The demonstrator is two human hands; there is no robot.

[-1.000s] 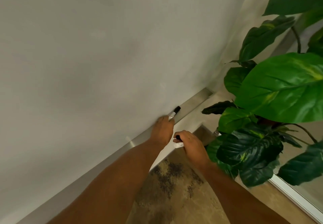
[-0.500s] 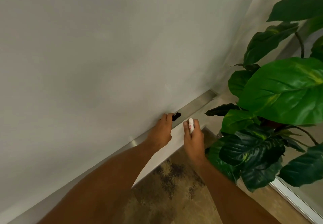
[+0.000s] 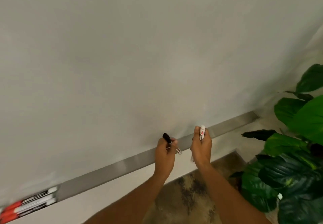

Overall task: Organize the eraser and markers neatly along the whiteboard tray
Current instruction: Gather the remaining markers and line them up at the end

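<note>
Steel whiteboard tray [image 3: 132,164] below both hands. Left hand [image 3: 165,154] grasps black-capped marker [image 3: 167,138]; right hand [image 3: 201,145] grasps white marker [image 3: 202,132]. Grouped markers [image 3: 29,204] lie far left.

Pale wall [image 3: 311,37], mottled brown floor [image 3: 188,197], leafy green plant [image 3: 297,154] at right

One head-worn wide-angle view is looking forward and down from the person's own standpoint, facing the whiteboard [image 3: 139,58] at close range. The whiteboard tray [image 3: 122,164] is running diagonally from lower left to upper right across the frame. Both forearms are entering from the bottom edge. A leafy plant [image 3: 297,154] is occupying the right margin. No second view is sharing this scene.
</note>
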